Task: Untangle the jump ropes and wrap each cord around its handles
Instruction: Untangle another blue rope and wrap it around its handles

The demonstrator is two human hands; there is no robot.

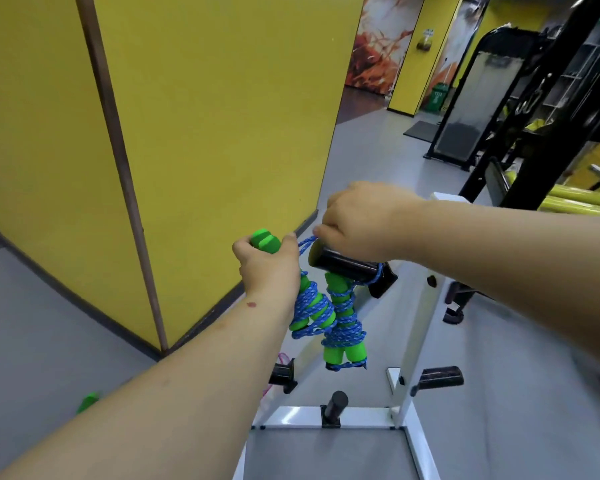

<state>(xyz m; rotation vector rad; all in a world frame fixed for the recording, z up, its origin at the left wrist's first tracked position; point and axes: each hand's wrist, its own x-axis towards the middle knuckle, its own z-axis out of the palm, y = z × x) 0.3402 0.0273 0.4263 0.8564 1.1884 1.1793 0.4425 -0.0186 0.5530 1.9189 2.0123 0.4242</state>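
Green foam handles wound in blue braided cord make up the wrapped jump rope (312, 306) that the left hand (269, 268) holds up by its top ends, fingers curled firmly round the 2 handle tips. A second wrapped jump rope of the same green foam and blue cord (343, 327) hangs just beside it from the black cylindrical peg (343, 266) of a white metal rack (414, 327), touching the first bundle. The right hand (357, 223) is over the peg's outer end, thumb and fingertips pinching a blue cord loop (305, 245) that leads from the held bundle toward the peg.

My reading is that the wrapping of these 2 ropes is done and the loop is about to be hooked over the peg. The risks follow from that. If the loop is too short or slips from the pinch, it will miss the peg end and the bundle will swing on the left hand alone. Letting go with the left hand before the loop is seated would drop the rope to the grey floor (84, 323). Pulling hard on the loop could loosen the outer turns, and the 2 bundles, pressed together, could snag.

A small green piece (88, 401) lies low on the floor at left, too blurred to name.
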